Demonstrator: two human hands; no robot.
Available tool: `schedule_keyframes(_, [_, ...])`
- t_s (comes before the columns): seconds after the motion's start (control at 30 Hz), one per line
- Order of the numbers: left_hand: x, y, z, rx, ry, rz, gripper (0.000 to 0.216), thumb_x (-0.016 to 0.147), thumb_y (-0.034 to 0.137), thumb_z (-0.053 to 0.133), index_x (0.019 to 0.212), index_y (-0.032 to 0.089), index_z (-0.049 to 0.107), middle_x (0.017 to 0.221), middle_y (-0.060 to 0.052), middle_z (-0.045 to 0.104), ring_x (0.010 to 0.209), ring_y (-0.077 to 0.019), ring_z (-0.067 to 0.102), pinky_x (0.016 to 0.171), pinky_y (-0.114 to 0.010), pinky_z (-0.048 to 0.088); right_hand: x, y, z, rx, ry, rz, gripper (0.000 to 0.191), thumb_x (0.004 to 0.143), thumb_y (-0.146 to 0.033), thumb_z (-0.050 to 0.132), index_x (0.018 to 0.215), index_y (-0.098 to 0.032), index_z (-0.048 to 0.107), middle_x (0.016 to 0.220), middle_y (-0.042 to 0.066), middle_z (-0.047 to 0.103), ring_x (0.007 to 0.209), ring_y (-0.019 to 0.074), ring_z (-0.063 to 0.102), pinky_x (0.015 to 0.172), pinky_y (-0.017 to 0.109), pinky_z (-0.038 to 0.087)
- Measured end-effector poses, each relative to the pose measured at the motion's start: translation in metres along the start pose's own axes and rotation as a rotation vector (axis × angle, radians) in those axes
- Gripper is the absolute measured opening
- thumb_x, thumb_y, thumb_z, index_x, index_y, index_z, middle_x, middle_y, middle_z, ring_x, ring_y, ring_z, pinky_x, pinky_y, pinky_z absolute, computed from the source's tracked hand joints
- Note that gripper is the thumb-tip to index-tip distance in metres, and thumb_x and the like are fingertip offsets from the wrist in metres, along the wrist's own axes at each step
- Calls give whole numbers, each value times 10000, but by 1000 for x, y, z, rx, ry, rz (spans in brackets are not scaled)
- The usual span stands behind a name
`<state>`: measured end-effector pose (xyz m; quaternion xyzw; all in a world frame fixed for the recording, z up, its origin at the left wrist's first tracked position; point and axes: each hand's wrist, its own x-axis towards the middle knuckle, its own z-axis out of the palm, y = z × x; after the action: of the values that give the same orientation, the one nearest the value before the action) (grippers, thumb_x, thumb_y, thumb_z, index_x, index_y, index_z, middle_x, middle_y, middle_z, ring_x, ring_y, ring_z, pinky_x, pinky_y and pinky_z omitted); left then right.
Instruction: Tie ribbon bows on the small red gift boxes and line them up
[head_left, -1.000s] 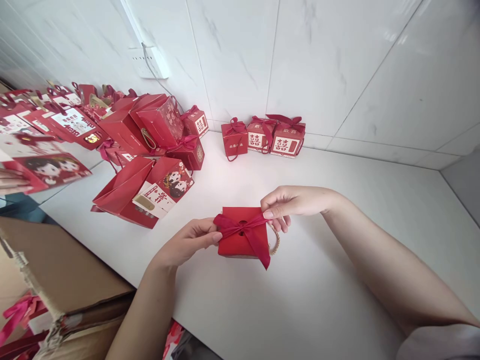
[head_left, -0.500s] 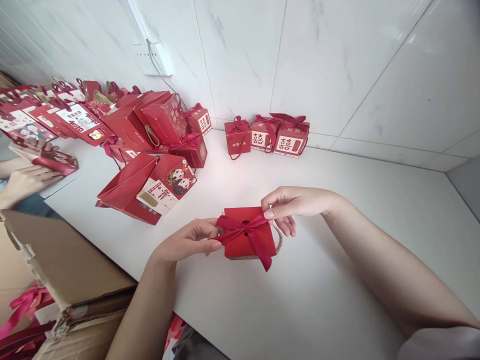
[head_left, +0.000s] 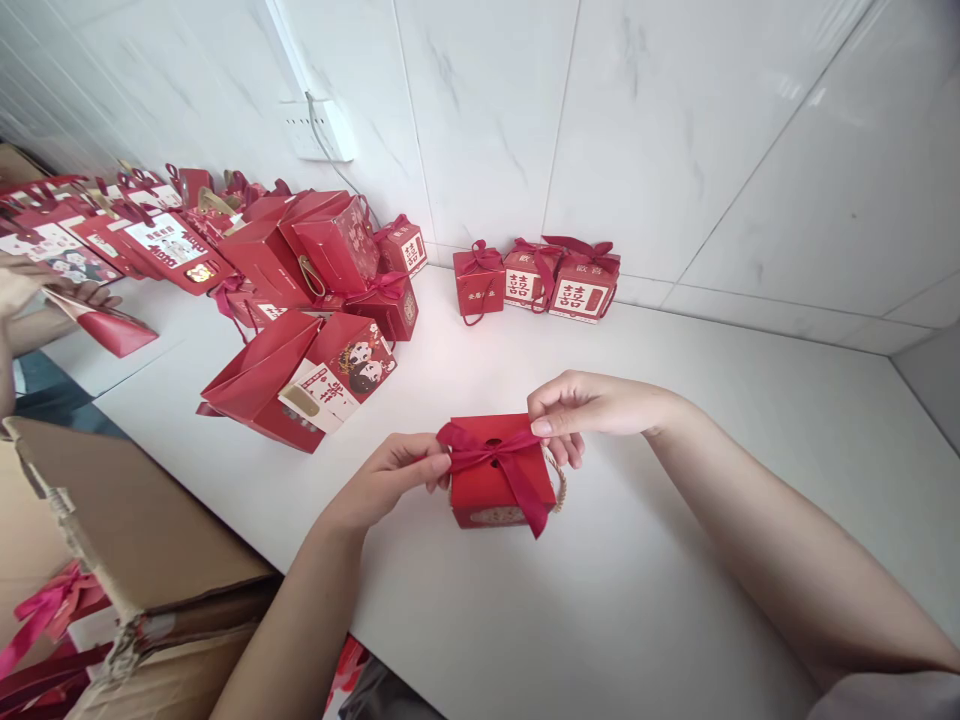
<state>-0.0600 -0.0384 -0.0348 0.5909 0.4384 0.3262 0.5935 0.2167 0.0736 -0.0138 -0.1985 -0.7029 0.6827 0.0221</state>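
Observation:
A small red gift box (head_left: 472,490) with a twisted cord handle (head_left: 559,490) sits on the white table in front of me. Across its top runs a crimson ribbon (head_left: 517,470), tied in a bow over a dark hole. At the box's left side, my left hand (head_left: 409,468) pinches the bow's left loop between thumb and fingers. My right hand (head_left: 566,415) grips the ribbon near the top right corner, thumb against forefinger. The box's front face, bearing a pale oval pattern, is tipped partly into view.
Three small ribboned boxes (head_left: 536,280) stand against the tiled wall. Larger red gift boxes (head_left: 300,260) crowd the left, with an open one (head_left: 259,385) nearer. A cardboard carton (head_left: 142,520) is at lower left. Another person's hands (head_left: 82,293) hold a red item at far left.
The box has tilted so more of its front face shows. My left hand has moved slightly right and up with the ribbon loop. The other person's hands and red item have shifted.

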Motion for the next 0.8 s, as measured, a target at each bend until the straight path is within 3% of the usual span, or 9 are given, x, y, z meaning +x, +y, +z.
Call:
schedule_keyframes(0.07, [2, 1, 1, 17, 149, 65, 401, 912, 389, 531, 595, 159, 442, 656, 5, 464, 659, -125, 424, 665, -264, 355, -1, -1, 0, 13, 6, -15, 343, 892, -466, 641, 778, -147, 588, 661, 25, 685, 551, 126, 651, 533, 218, 521])
schedule_keyframes(0.13, [4, 1, 2, 32, 205, 74, 403, 915, 394, 513, 599, 164, 415, 664, 6, 440, 662, -128, 408, 660, -267, 344, -2, -2, 0, 30, -44, -1, 338, 896, -462, 637, 782, -146, 592, 633, 25, 683, 524, 127, 643, 510, 213, 510])
schedule_keyframes(0.27, [6, -1, 2, 67, 193, 28, 410, 908, 447, 502, 615, 166, 446, 642, 3, 450, 642, -132, 406, 642, -268, 338, -1, 0, 0, 59, -122, 58, 319, 880, -463, 656, 855, -147, 615, 654, 35, 703, 521, 140, 654, 496, 221, 514])
schedule_keyframes(0.57, [-1, -3, 0, 65, 121, -20, 401, 904, 396, 555, 599, 154, 462, 620, 12, 444, 637, -115, 391, 658, -259, 322, 2, 4, -3, 37, -65, -15, 340, 898, -457, 640, 780, -143, 587, 683, 39, 708, 528, 122, 647, 500, 209, 504])
schedule_keyframes(0.8, [-3, -3, 0, 67, 65, -36, 379, 907, 397, 558, 623, 146, 551, 637, -10, 538, 644, -127, 458, 674, -263, 361, 3, 5, -2, 88, -35, 84, 334, 883, -478, 647, 836, -171, 526, 596, 9, 693, 425, 129, 623, 411, 192, 458])
